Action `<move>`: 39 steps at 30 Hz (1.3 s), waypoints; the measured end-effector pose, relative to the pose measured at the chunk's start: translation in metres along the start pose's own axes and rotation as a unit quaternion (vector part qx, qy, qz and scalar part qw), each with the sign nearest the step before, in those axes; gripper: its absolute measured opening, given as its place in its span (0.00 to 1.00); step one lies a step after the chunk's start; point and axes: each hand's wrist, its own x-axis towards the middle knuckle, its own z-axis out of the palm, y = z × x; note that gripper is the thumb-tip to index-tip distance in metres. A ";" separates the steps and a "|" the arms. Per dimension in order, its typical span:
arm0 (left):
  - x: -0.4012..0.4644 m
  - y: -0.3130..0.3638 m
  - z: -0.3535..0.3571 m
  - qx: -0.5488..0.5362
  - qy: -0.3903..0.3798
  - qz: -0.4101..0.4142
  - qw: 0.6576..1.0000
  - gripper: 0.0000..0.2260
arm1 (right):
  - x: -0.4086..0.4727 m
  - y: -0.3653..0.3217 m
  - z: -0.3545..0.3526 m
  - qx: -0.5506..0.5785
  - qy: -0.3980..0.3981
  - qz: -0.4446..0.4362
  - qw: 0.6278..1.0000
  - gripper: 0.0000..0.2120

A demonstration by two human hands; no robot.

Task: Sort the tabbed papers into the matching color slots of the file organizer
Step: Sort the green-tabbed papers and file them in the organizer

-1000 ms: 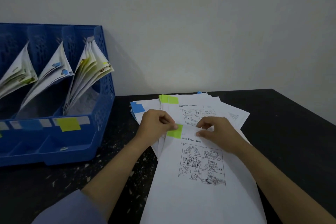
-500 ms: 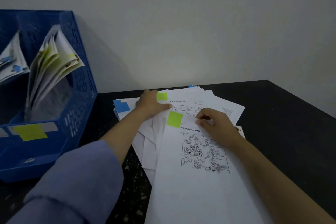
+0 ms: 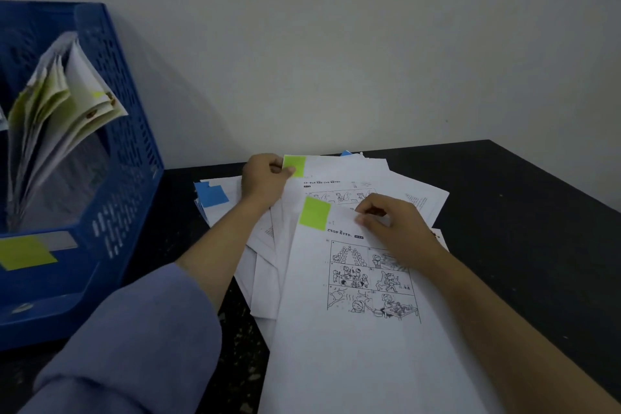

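Head view: the left hand (image 3: 265, 178) pinches the far sheet's green tab (image 3: 294, 165); the right hand (image 3: 391, 223), fingers curled, pins the top sheet (image 3: 353, 329). Lift the pinched sheet alone, then carry it to the organizer's (image 3: 127, 178) green-labelled slot (image 3: 25, 254).

A dark bench (image 3: 524, 232) with a black, faintly speckled top fills the lower part of the view, its surface flecked with pale spots nearest the camera. Its far edge meets a plain off-white wall (image 3: 336, 44) that rises behind the bench and takes up the whole upper half of the view. The right-hand edge of the bench runs diagonally down toward the right, and the same wall shows beyond it.
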 end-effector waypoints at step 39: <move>-0.171 0.087 -0.258 -0.139 0.052 0.233 0.961 0.08 | 0.013 -0.297 0.011 -0.041 0.033 -0.303 0.952 0.06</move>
